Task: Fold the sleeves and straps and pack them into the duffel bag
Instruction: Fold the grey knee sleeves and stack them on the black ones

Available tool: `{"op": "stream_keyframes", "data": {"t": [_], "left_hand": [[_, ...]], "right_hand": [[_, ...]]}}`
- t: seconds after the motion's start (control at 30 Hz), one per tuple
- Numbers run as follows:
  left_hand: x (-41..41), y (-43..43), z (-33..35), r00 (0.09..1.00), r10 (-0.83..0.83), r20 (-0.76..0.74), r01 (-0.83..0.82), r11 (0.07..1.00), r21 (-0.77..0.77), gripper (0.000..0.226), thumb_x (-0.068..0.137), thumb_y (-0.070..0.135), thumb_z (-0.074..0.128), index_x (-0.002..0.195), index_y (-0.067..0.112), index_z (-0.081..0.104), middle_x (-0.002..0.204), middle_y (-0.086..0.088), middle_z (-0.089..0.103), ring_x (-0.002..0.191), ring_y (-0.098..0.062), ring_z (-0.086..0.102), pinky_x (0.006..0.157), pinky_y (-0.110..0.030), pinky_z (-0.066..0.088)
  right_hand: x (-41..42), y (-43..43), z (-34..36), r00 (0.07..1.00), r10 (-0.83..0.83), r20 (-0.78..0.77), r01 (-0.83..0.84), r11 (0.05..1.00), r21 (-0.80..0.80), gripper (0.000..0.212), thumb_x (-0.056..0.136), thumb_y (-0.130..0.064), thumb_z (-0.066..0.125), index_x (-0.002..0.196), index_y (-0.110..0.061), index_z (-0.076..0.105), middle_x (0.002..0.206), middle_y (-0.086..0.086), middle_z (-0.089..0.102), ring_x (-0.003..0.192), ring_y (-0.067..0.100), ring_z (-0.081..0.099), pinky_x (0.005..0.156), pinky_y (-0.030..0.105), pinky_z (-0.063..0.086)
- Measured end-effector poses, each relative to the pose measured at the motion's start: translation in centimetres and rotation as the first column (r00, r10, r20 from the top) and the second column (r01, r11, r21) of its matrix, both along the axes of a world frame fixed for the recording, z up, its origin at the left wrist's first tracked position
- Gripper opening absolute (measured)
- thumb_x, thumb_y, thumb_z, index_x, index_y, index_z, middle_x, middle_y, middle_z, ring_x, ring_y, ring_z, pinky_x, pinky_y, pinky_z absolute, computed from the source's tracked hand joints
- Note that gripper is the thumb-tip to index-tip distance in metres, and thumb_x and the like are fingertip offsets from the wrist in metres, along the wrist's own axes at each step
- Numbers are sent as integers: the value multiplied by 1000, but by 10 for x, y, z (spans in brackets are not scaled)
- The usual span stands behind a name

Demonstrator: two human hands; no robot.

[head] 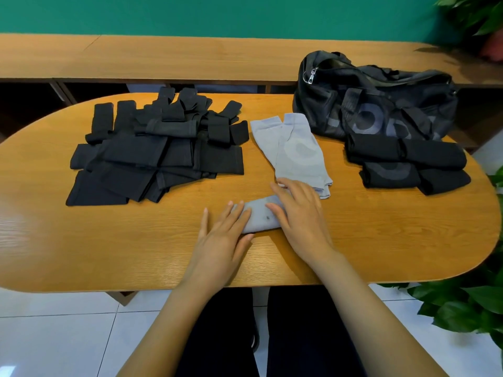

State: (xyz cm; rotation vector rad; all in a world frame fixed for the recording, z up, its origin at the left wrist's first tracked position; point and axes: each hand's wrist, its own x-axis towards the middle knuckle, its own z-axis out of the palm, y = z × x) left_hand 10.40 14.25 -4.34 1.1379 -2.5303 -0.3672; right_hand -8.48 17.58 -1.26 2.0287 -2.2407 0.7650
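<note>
Your left hand [223, 238] and right hand [299, 221] both lie flat with fingers straight, pressing the folded grey sleeve [260, 217] onto the tabletop [109, 240] and gripping nothing. The sleeve's long axis runs left to right under your palms, its right end tipped slightly away from you. The duffel bag [381, 104] sits well off to the far right, beyond the folded black stack [408, 164], so your right hand looks the nearer one to carry it over.

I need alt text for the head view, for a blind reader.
The left hand and right hand press a folded grey sleeve on a wooden table. Flat grey sleeves lie behind it, a black pile of sleeves and straps at left, folded black sleeves and a duffel bag at right.
</note>
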Motion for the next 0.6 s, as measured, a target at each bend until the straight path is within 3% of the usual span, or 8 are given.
{"op": "stream_keyframes", "data": {"t": [0.1, 0.2, 0.3, 0.37, 0.43, 0.53, 0.6], "left_hand": [[1, -2, -3, 999, 9, -33, -9, 1000, 2, 66, 94, 54, 20, 151, 24, 34, 158, 7, 27, 148, -7, 13, 120, -39, -9], [0, -5, -3, 998, 12, -62, -11, 1000, 8, 59, 97, 51, 39, 149, 23, 40, 156, 6, 33, 146, -9, 22, 122, -42, -1], [-3, -8, -3, 996, 24, -81, -24, 1000, 0, 50, 97, 33, 57, 145, 23, 46, 152, 5, 42, 143, -12, 33, 121, -47, 13], [-4, -9, -1, 996, 46, -80, -48, 999, -23, 46, 96, 28, 58, 141, 23, 51, 147, 5, 48, 138, -13, 40, 118, -46, 21], [-5, -10, 0, 995, 60, -82, -64, 997, -45, 42, 96, 27, 58, 138, 23, 55, 142, 4, 53, 131, -13, 47, 114, -43, 26], [-7, -12, 4, 994, 74, -86, -81, 993, -81, 37, 96, 32, 54, 132, 22, 59, 133, 4, 61, 118, -14, 53, 105, -34, 26], [-9, -11, 8, 994, 83, -69, -89, 991, -98, 40, 95, 39, 44, 128, 23, 60, 125, 7, 65, 111, -13, 55, 98, -31, 27]], "right_hand": [[8, 15, -2, 988, 57, -145, -51, 998, 45, 58, 100, -50, 27, 135, -14, 57, 139, 0, 56, 132, 17, 46, 120, 37, 10], [9, 27, -15, 989, 81, -126, -60, 985, 164, 62, 99, -53, 26, 137, -14, 55, 139, 0, 57, 134, 17, 47, 120, 34, 3], [8, 31, -20, 992, 95, -81, -78, 978, 195, 65, 98, -56, 25, 144, -15, 46, 148, 0, 49, 141, 14, 38, 121, 30, -5], [8, 32, -17, 995, 92, -29, -87, 985, 147, 63, 97, -58, 27, 142, -18, 47, 152, -1, 43, 144, 13, 31, 121, 29, -6], [11, 35, -12, 994, 109, -25, -107, 992, 70, 53, 98, -57, 31, 124, -20, 59, 151, 1, 43, 144, 15, 30, 122, 33, -2], [15, 37, -11, 974, 179, -136, -172, 983, 57, 57, 101, -57, 22, 101, -23, 68, 152, 1, 42, 145, 18, 28, 122, 41, 0], [17, 36, -14, 955, 210, -209, -191, 976, 105, 65, 101, -58, 15, 110, -24, 70, 155, -3, 37, 146, 20, 26, 122, 44, 0]]}}
